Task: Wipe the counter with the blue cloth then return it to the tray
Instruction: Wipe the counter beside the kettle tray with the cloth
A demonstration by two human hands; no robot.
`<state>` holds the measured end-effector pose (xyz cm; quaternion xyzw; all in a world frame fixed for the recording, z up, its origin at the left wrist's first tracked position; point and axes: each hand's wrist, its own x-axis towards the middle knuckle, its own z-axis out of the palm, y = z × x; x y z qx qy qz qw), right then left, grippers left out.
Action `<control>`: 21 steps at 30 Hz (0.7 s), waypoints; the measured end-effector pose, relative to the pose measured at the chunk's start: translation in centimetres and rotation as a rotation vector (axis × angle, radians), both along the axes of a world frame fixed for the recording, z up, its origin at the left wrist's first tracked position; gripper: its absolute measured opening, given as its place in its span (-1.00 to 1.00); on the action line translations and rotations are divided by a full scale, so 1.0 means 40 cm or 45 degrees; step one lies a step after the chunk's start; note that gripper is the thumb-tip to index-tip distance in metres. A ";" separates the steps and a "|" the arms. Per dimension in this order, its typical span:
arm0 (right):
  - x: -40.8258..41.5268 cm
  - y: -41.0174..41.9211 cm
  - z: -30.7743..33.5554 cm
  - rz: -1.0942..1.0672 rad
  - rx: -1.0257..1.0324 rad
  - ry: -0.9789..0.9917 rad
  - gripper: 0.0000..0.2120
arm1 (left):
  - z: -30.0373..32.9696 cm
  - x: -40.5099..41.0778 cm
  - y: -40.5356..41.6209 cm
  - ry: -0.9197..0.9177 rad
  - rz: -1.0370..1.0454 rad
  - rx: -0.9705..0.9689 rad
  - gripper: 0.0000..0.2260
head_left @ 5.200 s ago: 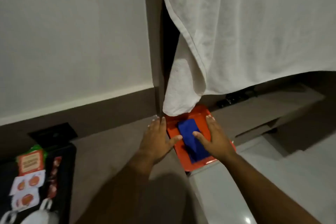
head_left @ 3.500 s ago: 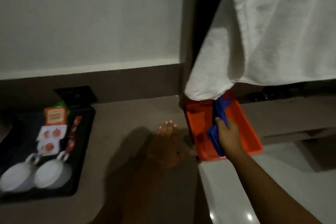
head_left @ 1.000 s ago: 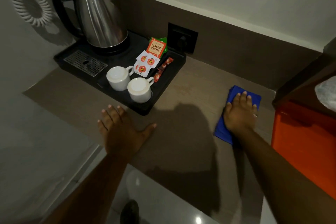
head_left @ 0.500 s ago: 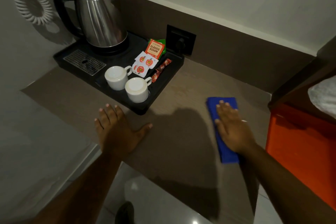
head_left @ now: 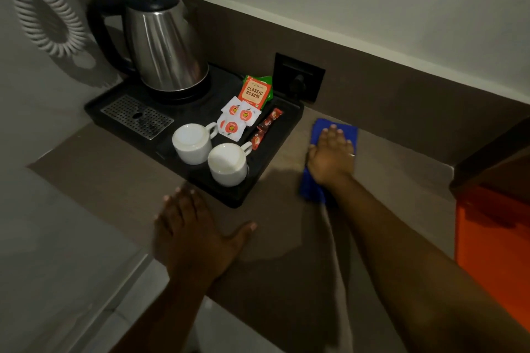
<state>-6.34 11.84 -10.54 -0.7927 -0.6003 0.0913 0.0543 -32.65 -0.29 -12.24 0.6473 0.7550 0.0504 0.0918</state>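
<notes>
The folded blue cloth lies flat on the brown counter, close to the back wall. My right hand presses down on the cloth with its fingers spread and covers its middle. My left hand rests palm down on the counter near the front edge and holds nothing. The orange tray sits at the right edge of the view, lower than the counter, partly cut off.
A black tray to the left of the cloth carries a steel kettle, two white cups, tea packets and sachets. A wall socket sits behind it. A coiled white cord hangs at far left.
My right hand slid the cloth away from me toward the back wall. Earlier, that hand lifted the cloth out of the orange tray and laid it on the counter. My left hand stayed put.
</notes>
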 end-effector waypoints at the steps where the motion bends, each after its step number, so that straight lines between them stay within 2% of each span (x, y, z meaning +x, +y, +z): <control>1: -0.036 -0.016 0.002 0.096 0.003 0.032 -0.42 | 0.003 0.002 0.003 0.006 -0.005 -0.007 0.24; 3: -0.093 -0.080 -0.001 0.284 0.040 0.087 -0.41 | 0.010 0.005 0.014 0.000 -0.002 -0.002 0.26; 5: -0.112 -0.166 -0.005 0.538 0.034 0.030 -0.40 | 0.019 0.009 0.022 -0.008 0.004 0.000 0.27; 7: -0.070 -0.241 -0.007 0.795 -0.034 -0.054 -0.41 | 0.028 0.007 0.022 0.012 -0.019 0.019 0.26; 9: 0.015 -0.281 0.006 0.871 -0.037 -0.021 -0.43 | 0.035 0.004 0.020 0.006 -0.031 0.028 0.24; 11: 0.109 -0.284 0.014 0.736 -0.044 0.004 -0.43 | 0.038 -0.004 0.017 0.002 -0.047 0.028 0.22; 14: 0.184 -0.241 0.006 0.386 -0.055 -0.017 -0.43 | 0.033 -0.041 0.011 0.023 -0.121 0.040 0.20; 19: 0.091 -0.112 -0.003 -0.265 -0.052 -0.083 -0.40 | 0.016 -0.057 0.013 0.041 -0.110 0.044 0.22; 21: 0.025 -0.088 0.000 -0.375 -0.081 -0.048 -0.39 | 0.011 -0.055 0.017 0.049 -0.115 0.053 0.23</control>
